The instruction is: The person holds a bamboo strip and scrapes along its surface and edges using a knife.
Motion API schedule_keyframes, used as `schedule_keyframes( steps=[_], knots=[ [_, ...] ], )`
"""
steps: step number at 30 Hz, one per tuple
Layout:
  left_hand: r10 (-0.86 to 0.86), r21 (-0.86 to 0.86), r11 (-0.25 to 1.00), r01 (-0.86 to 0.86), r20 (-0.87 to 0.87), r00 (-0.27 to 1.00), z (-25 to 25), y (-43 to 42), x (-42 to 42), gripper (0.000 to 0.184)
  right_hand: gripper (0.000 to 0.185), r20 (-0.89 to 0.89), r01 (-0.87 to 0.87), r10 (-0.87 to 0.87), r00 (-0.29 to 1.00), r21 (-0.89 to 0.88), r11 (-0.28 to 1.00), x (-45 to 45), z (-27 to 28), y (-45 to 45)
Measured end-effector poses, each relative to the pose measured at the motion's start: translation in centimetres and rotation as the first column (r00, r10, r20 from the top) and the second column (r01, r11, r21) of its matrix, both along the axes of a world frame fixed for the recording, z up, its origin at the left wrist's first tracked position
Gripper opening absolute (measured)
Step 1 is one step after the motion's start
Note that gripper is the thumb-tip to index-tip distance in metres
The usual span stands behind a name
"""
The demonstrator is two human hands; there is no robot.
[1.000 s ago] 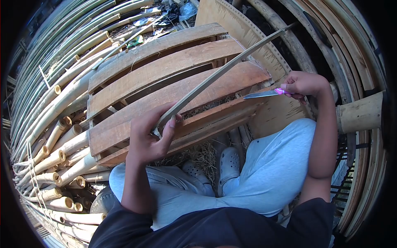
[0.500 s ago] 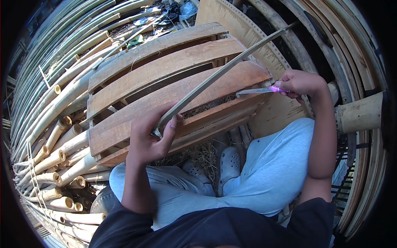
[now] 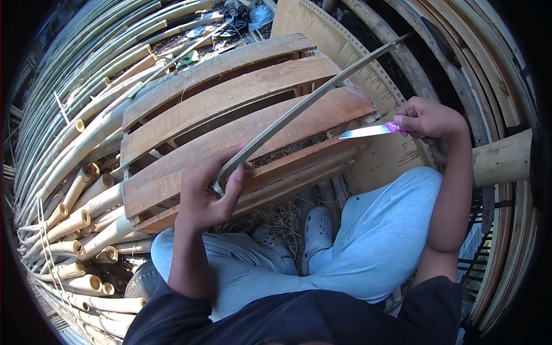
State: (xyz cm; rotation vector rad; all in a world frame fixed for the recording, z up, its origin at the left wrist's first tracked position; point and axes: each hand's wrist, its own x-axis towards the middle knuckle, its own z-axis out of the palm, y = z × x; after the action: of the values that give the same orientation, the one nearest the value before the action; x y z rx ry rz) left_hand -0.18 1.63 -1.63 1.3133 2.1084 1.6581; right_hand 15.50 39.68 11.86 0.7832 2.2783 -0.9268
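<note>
My left hand (image 3: 213, 187) is closed around the near end of a long, thin bamboo strip (image 3: 305, 104). The strip slants up and away to the right, across a slatted wooden crate (image 3: 247, 121). In my right hand (image 3: 431, 119) is a knife with a pink handle (image 3: 395, 126) and a bright blade (image 3: 363, 132) that points left. The blade is over the near right edge of the crate, apart from the strip. My fingers hide part of the handle and the strip's near end.
Stacked bamboo poles (image 3: 86, 215) fill the left side. A curved plywood sheet (image 3: 397, 150) with holes along its edge stands behind the crate. Long boards (image 3: 489, 63) and a thick bamboo post (image 3: 506, 156) are at the right. Straw (image 3: 287, 221) lies around my clogs (image 3: 318, 230).
My right hand has moved slightly right and up with the knife, and its blade has turned so it now shines. My left hand and the strip have hardly moved.
</note>
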Motion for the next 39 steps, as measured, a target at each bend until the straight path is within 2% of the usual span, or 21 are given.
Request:
schedule_keyframes(
  steps=[2,6,8,9,11,15,17,18,20,21,23,24,26,27,30,32,33,34,36,38,39],
  knots=[
    [-0.001,-0.018,1.000,0.001,0.023,1.000,0.1,0.0,0.1,0.029,0.039,0.005,-0.053,0.053,0.999,0.161,0.986,-0.7,-0.1,-1.8],
    [-0.002,-0.017,1.000,0.002,0.016,1.000,0.0,0.0,0.1,0.029,0.034,-0.049,-0.031,0.046,0.998,0.275,0.961,-0.5,-0.2,-1.8],
    [0.002,-0.020,1.000,-0.001,0.009,1.000,-0.1,-0.1,-0.1,0.029,0.040,-0.280,-0.095,0.201,0.939,0.351,0.931,0.2,-0.6,-0.5],
    [-0.006,-0.004,1.000,0.006,-0.013,1.000,-0.4,-0.1,-0.3,0.032,0.040,-0.281,-0.097,0.204,0.938,0.352,0.931,0.4,-0.6,-0.1],
    [-0.013,0.011,1.000,0.014,-0.032,0.999,-0.7,-0.1,-0.5,0.036,0.034,-0.309,-0.105,0.156,0.938,0.176,0.979,0.5,0.2,-0.7],
    [-0.008,0.029,1.000,0.008,-0.008,1.000,-0.8,0.1,-0.4,0.036,0.031,-0.354,-0.136,0.167,0.920,0.112,0.984,-0.1,0.2,-1.8],
    [-0.011,0.034,0.999,0.011,0.002,1.000,-0.7,0.1,-0.3,0.036,0.033,-0.318,-0.243,0.263,0.911,0.101,0.965,-0.3,-0.3,-1.8],
    [-0.005,0.028,1.000,0.005,0.006,1.000,-0.7,0.1,-0.3,0.036,0.033,-0.318,-0.241,0.260,0.912,0.100,0.965,-0.2,-0.3,-1.7],
    [0.000,0.022,1.000,0.000,0.012,1.000,-0.7,0.1,-0.3,0.036,0.038,-0.389,-0.138,0.307,0.868,0.405,0.904,0.1,0.0,-1.4],
    [-0.004,0.027,1.000,0.004,0.003,1.000,-0.8,0.1,-0.3,0.036,0.038,-0.388,-0.138,0.307,0.869,0.405,0.904,0.4,0.3,-1.0],
    [-0.006,0.034,0.999,0.006,-0.008,1.000,-0.7,0.1,-0.4,0.036,0.034,-0.478,-0.116,0.129,0.869,0.056,0.992,1.1,1.0,-0.3],
    [-0.008,0.031,0.999,0.009,-0.026,1.000,-0.7,0.1,-0.4,0.036,0.034,-0.478,-0.117,0.130,0.869,0.057,0.991,1.0,1.2,-0.3],
    [-0.007,0.030,1.000,0.009,-0.046,0.999,-0.7,0.0,-0.4,0.036,0.024,-0.501,-0.106,-0.044,0.864,-0.267,0.958,0.8,1.4,-0.3],
    [0.005,0.034,0.999,-0.004,-0.035,0.999,-0.8,0.1,-0.3,0.035,0.024,-0.503,-0.108,-0.042,0.863,-0.265,0.958,0.6,1.2,-1.0],
    [0.025,0.041,0.999,-0.024,-0.027,0.999,-0.7,0.1,-0.3,0.034,0.016,-0.613,-0.159,0.016,0.790,-0.179,0.971,-0.7,-1.0,-3.3],
    [0.029,0.041,0.999,-0.028,-0.026,0.999,-0.7,0.0,-0.3,0.034,0.020,-0.701,-0.237,0.247,0.669,0.113,0.965,-1.3,-2.4,-3.8],
    [0.031,0.036,0.999,-0.031,-0.017,0.999,-0.7,0.0,-0.3,0.033,0.022,-0.735,-0.147,0.181,0.653,0.111,0.983,-1.6,-2.8,-4.9],
    [0.033,0.032,0.999,-0.033,-0.008,0.999,-0.7,0.0,-0.2,0.033,0.022,-0.734,-0.146,0.181,0.654,0.111,0.983,-2.0,-2.8,-5.8],
    [0.033,0.028,0.999,-0.033,-0.023,0.999,-0.8,0.0,-0.4,0.033,0.027,-0.453,-0.004,0.087,0.887,0.181,0.983,-3.0,-2.4,-7.5],
    [0.033,0.021,0.999,-0.033,-0.038,0.999,-0.8,-0.1,-0.4,0.033,0.033,-0.487,0.013,0.101,0.868,0.225,0.974,-3.4,-3.7,-8.2],
    [0.033,0.023,0.999,-0.032,-0.022,0.999,-0.8,-0.1,-0.3,0.032,0.030,-0.395,-0.021,0.138,0.908,0.286,0.958,-3.6,-4.1,-8.3]
  ],
)
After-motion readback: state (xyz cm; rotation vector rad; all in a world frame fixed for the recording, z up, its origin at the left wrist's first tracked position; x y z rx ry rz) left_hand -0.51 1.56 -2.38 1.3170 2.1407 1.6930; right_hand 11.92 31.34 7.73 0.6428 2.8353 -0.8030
